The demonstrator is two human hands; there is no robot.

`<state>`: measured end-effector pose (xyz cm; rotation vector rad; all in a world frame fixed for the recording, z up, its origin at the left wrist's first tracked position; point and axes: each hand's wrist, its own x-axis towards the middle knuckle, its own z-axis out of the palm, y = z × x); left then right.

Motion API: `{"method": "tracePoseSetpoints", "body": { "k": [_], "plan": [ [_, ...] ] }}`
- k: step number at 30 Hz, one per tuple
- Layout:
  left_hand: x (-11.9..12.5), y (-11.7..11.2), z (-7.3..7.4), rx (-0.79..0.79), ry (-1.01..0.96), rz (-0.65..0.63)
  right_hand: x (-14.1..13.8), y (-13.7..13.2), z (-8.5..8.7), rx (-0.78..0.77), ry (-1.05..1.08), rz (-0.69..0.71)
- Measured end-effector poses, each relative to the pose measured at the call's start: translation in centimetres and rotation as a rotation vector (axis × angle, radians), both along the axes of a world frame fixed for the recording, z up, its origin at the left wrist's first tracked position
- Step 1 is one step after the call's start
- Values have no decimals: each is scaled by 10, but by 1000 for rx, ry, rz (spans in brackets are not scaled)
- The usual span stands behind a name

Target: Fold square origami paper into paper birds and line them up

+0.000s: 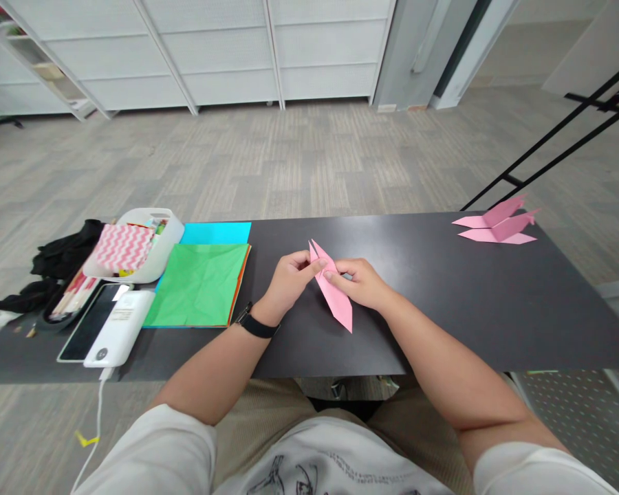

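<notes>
A printed white T-shirt [340,454] is closest, over tan trousers [252,412]. Past the near edge of the dark surface [423,289], a white power bank [121,330] lies beside a phone [90,330]. Deeper in, the left hand [289,278] and right hand [364,280] both pinch a pink origami piece [336,299] above the middle of the surface, the left near its split end, the right at its side. It is already folded into a slim diamond. Green paper [199,285] lies flat to the left. Against two pink origami birds [498,234] near the far right corner, the held piece lacks raised wings, so its shaping looks well advanced but unfinished. White cabinets [216,48] stand beyond.
</notes>
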<state>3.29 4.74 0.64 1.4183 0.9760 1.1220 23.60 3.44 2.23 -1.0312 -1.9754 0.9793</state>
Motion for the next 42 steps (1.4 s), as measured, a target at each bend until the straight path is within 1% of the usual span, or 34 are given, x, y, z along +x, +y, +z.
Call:
{"method": "tracePoseSetpoints", "body": {
  "k": [6, 9, 14, 16, 19, 21, 23, 24, 27, 29, 33, 35, 38, 40, 42],
  "plan": [
    [1, 0, 5, -84, -64, 9, -1, 1, -6, -172, 13, 13],
    [1, 1, 5, -101, -91, 37, 0, 1, -6, -235, -7, 29],
    [-3, 10, -2, -99, -145, 118, 1, 1, -3, -305, -50, 92],
    [-5, 14, -5, -115, -154, 144, 1, 1, -2, -318, -56, 108],
    [-9, 20, -7, -152, -224, 201, 1, 0, -3, -332, -67, 135],
    [-11, 23, -7, -163, -272, 258, 2, 2, -5, -329, -46, 117],
    [-12, 25, -8, -156, -278, 287, 3, 5, -9, -293, -12, 48],
    [-11, 25, -8, -146, -257, 281, 4, 7, -12, -273, 3, -6],
    [-8, 21, -12, -52, -82, 209, 9, 16, -22, -260, -8, -179],
    [-5, 15, -13, 78, 109, 175, 12, 20, -27, -245, -54, -266],
    [-1, 5, -11, 410, 543, 85, 11, 23, -34, -165, -205, -368],
    [0, 3, -11, 518, 699, 17, 8, 23, -35, -131, -268, -391],
    [1, 6, -17, 554, 826, -70, 7, 23, -36, -60, -338, -362],
    [1, 8, -22, 549, 879, -113, 9, 24, -39, 33, -389, -328],
    [2, 10, -25, 552, 913, -129, 14, 27, -43, 143, -435, -322]
  ]
}}
